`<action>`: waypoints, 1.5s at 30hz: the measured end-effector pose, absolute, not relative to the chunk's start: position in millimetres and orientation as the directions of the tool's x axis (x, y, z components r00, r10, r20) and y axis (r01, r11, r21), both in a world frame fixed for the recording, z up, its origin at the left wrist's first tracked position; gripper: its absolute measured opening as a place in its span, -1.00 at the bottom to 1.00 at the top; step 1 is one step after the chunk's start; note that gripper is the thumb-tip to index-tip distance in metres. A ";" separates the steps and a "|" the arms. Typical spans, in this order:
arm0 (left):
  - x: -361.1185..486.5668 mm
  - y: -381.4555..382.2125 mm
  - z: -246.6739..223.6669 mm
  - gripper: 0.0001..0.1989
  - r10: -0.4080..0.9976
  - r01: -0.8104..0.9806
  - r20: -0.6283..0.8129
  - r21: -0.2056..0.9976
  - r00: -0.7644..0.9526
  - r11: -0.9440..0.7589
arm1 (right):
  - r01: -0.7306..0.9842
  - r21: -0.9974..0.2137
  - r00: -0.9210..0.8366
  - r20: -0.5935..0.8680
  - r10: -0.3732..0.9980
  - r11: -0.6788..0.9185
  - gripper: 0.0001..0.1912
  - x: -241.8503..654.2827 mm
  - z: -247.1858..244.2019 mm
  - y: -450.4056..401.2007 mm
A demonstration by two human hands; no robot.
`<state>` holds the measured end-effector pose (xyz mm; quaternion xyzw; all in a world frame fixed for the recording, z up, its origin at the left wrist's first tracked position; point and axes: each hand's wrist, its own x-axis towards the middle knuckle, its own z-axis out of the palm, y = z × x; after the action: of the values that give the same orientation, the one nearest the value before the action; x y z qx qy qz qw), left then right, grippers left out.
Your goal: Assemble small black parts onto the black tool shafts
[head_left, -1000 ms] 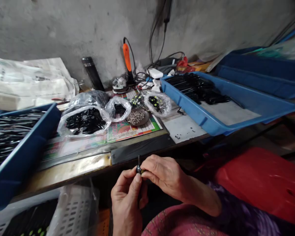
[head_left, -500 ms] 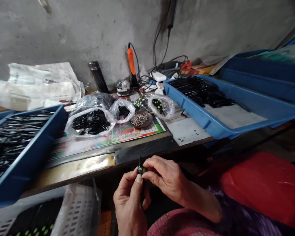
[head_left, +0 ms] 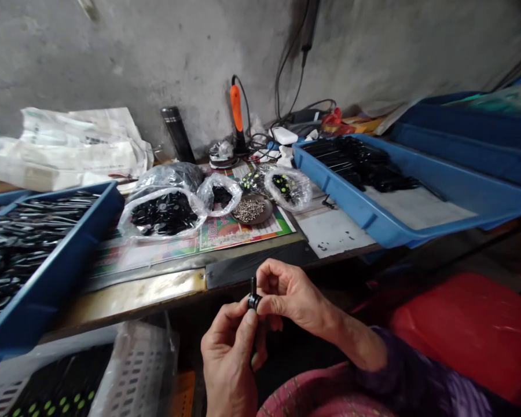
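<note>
A blue tray (head_left: 342, 194) of black parts lies near what may be an orange-handled soldering iron (head_left: 237, 109).

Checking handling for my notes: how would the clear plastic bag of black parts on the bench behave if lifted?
The clear plastic bag looks floppy, since its thin film creases around the contents. The black parts appear loose, so they would probably shift and make the bag slump. It may feel fairly heavy for thin film, though weight is hard to judge.
</note>
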<state>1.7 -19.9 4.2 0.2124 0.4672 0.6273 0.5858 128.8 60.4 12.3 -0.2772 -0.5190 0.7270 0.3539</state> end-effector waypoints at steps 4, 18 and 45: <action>-0.4 -19.3 3.1 -0.73 0.945 -0.530 -0.241 0.843 -0.221 0.091 | -0.263 -0.922 -0.650 -0.048 0.758 -0.284 -0.50 125.8 10.5 64.9; 0.6 -18.8 8.0 -0.69 0.904 -0.577 -0.319 0.810 -0.286 0.104 | 0.202 -0.561 -0.483 0.656 0.580 0.803 -0.93 128.5 12.0 48.2; 3.4 -22.4 10.3 -0.63 0.875 -0.590 -0.362 0.799 -0.321 0.114 | 0.253 -0.521 -0.285 0.765 0.577 0.815 -0.87 111.5 -0.3 41.4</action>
<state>3.4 -22.4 10.3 0.1457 0.4887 0.6495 0.5640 111.5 41.4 -0.3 -0.2638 -0.7873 0.1510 0.5364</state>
